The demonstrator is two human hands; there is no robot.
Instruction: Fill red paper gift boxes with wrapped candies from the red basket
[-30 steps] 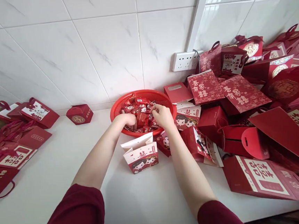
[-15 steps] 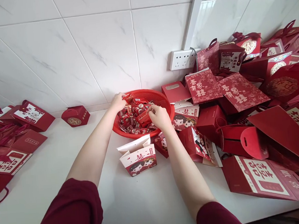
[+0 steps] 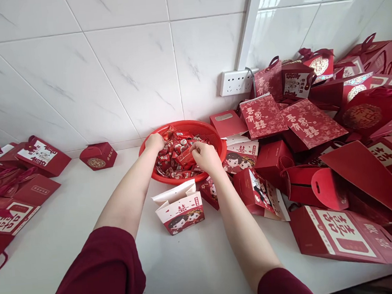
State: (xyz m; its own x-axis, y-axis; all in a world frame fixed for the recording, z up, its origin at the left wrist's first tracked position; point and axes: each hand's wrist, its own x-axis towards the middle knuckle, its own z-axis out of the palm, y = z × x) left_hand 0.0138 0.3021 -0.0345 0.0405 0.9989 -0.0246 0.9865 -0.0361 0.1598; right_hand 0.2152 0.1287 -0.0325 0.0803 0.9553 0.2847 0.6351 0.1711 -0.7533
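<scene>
Both hands are at a red plastic basket [image 3: 221, 151] filled with red-wrapped candies [image 3: 182, 144]. My left hand [image 3: 156, 142] reaches over the basket's left side, its fingertips down among the wrappers; whether it holds one is hidden. On the right half of the candies, my right hand [image 3: 205, 157] has its fingers closed in a pinch, and what they hold is too small to make out. A white and red paper box [image 3: 182, 212] with two cartoon faces stands upright in front of the basket, its top open, between my forearms.
Many red gift boxes [image 3: 334, 231] are heaped on the right side of the white counter [image 3: 179, 267]. More red boxes [image 3: 31, 193] lie at the left, with one small box [image 3: 98, 156] near the wall. A white power strip [image 3: 236, 83] is on the tiled wall.
My left hand has moved slightly left and lower within the basket, and the basket has shifted a little left. My right hand stays over the candies. The view has tilted slightly.
</scene>
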